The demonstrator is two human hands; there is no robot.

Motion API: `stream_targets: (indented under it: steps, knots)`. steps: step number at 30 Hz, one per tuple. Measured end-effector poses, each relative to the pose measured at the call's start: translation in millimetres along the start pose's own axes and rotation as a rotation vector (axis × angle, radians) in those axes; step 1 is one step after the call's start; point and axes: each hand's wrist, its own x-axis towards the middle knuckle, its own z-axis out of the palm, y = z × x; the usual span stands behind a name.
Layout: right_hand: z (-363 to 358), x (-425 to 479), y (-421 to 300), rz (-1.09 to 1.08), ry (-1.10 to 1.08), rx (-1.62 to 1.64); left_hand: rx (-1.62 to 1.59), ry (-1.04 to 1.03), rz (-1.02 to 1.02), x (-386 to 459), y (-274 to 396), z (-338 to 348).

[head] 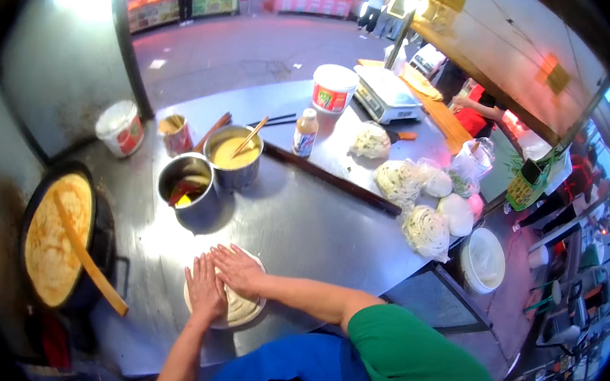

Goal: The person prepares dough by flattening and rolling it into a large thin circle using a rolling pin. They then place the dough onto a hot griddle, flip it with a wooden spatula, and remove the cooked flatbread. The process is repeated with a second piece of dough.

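Note:
A round of pale dough [242, 311] lies flat on the metal table [301, 234] close in front of me. My left hand [204, 286] presses on its left part, palm down with the fingers pointing away from me. Beside it, my right hand [238, 270] rests flat on the upper part of the dough, its fingertips touching the left hand's. Just beyond them stand a steel pot of dark oil [187, 184] with a red-handled tool in it and a steel pot of yellow batter [226, 152] with chopsticks. At the left, a large flatbread [58, 238] fills a round black pan.
A wooden stick [93, 269] lies across the pan's rim. A long dark rod [333, 179] crosses the table. Coiled dough pieces [426, 232] sit at the right edge, near a white bucket [482, 261]. A scale [387, 96], tub [334, 88] and bottle [305, 133] stand farther back.

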Motion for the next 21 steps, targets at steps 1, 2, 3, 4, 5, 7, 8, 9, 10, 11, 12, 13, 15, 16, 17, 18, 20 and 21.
stream_targets:
  steps: [1, 2, 3, 4, 5, 7, 8, 9, 10, 11, 12, 13, 15, 16, 17, 18, 20, 21]
  knots:
    - [14.4, 4.6, 7.8, -0.026, 0.075, -0.06, 0.023, 0.025, 0.005, 6.1, -1.8, 6.9]
    - [13.4, 9.8, 13.2, -0.022, 0.105, -0.04, 0.044, 0.046, 0.003, 12.2, -4.3, 14.6]
    - [16.8, 8.7, 10.0, -0.021, 0.125, -0.008, 0.067, 0.054, -0.008, 8.4, -3.5, 11.8]
    - [19.1, 8.7, 8.7, -0.02, 0.146, 0.025, 0.007, -0.018, -0.025, 9.1, -5.2, 7.6]
    - [19.8, 9.9, 10.7, -0.019, 0.113, 0.025, -0.053, -0.09, -0.04, 11.9, -7.8, 2.5]
    - [-2.4, 2.4, -0.4, -0.002, 0.06, -0.016, -0.111, -0.134, -0.083, 8.4, -6.8, -11.5]
    - [-13.9, -4.5, -5.4, -0.013, 0.024, -0.043, -0.121, -0.102, -0.125, -8.7, 7.8, -14.5]
    - [-12.6, -16.7, -4.3, -0.072, 0.057, -0.173, -0.136, -0.073, -0.159, -16.9, 19.8, -15.3]
    - [-3.8, -22.4, 0.1, -0.047, 0.09, -0.099, -0.106, -0.048, -0.116, -21.4, 25.5, -13.6]
    - [5.0, -24.6, 8.1, -0.023, 0.123, -0.025, -0.075, -0.023, -0.074, -24.3, 29.7, -10.6]
    - [7.3, -25.1, 8.9, -0.002, 0.161, 0.054, -0.036, 0.003, -0.033, -27.0, 30.1, -9.0]
    - [6.3, -19.7, 15.3, -0.005, 0.147, 0.034, -0.005, 0.065, -0.002, -19.7, 30.9, -9.4]
    - [13.9, -25.6, 9.2, 0.086, 0.104, 0.098, -0.19, -0.023, -0.047, -24.1, 23.1, -6.8]
    - [16.0, -23.4, 6.6, 0.119, 0.091, 0.118, -0.284, -0.047, -0.069, -21.8, 17.2, -8.2]
    - [16.5, -27.8, -6.4, 0.225, 0.15, 0.094, -0.313, 0.024, -0.205, -26.7, 29.0, -15.9]
    - [13.2, -42.4, -25.9, 0.156, 0.286, -0.049, -0.264, 0.079, -0.156, -38.6, 31.9, -4.3]
    - [23.8, -64.7, -30.8, 0.089, 0.19, 0.002, -0.179, 0.171, -0.037, -60.4, 40.0, 24.9]
    - [28.6, -66.6, -28.6, 0.07, 0.233, 0.019, -0.148, 0.153, -0.014, -58.0, 43.0, 19.7]
